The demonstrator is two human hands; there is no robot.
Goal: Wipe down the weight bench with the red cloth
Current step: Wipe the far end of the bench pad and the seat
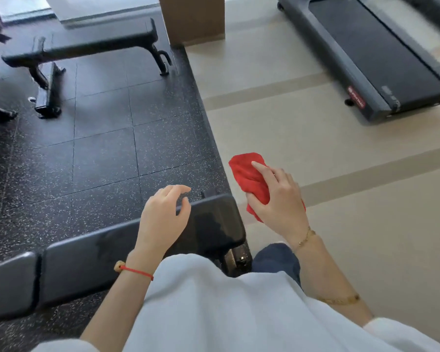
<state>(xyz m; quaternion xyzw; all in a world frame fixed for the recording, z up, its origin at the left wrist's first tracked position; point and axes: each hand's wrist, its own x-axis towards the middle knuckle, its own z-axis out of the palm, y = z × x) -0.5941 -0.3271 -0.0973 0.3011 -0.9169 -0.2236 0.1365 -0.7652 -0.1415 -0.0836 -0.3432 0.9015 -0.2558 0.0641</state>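
— Where is the red cloth point(249, 177) right now?

— In the right hand point(277, 199), off the end of the weight bench point(214, 222) and over the pale floor point(366, 199). The cloth is bunched; the thumb and curled fingers clamp its lower part, and the forefinger lies stretched along the top of it. A thin gold chain sits on that wrist.

— So the cloth is not on the padding?

— No. It is just beside the end of the pad, to the right of it, not touching the black surface.

— And the left hand point(163, 217)?

— It is over the far edge of the pad near the bench's end, fingers loosely bent, with nothing held in its grip. Whether the fingertips actually press on the padding I cannot tell. A red string bracelet point(135, 270) circles that wrist.

— What else is around?

— The bench runs from lower left to the middle, on dark speckled rubber tiles point(99, 153). A second flat bench point(87, 47) stands farther off on the same tiles. A treadmill point(371, 52) sits on the pale floor at upper right, and a brown pillar point(192, 19) rises at the top. The person's white shirt point(214, 313) fills the bottom.
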